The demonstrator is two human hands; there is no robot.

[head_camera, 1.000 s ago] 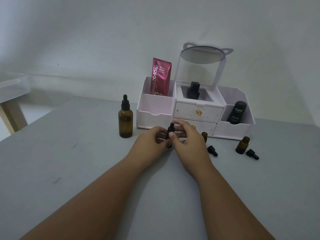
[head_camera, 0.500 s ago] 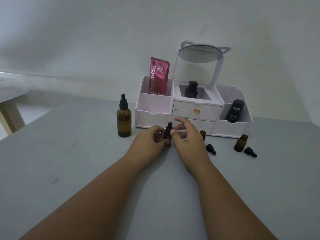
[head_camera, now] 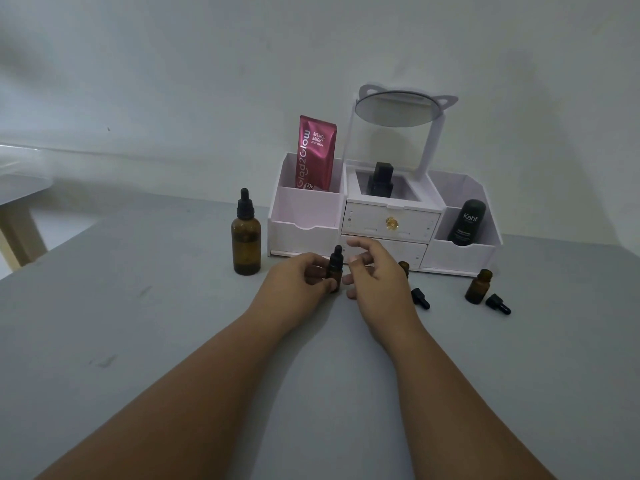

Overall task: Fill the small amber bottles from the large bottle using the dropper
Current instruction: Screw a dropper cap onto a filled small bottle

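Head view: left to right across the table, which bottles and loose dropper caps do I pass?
Large amber bottle → capped small bottle in the left hand → half-hidden small bottle behind the right hand → loose dropper cap → open small bottle → second loose dropper cap.

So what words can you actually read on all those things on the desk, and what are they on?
"Glad2Glow": pink sachet.
"RETINOL BRIGHT BODY SERUM": same sachet.
"10x": sachet's lower edge.
"Kahf": dark bottle; the smaller print below it is too blurred to read.
Large amber bottle: no label visible.
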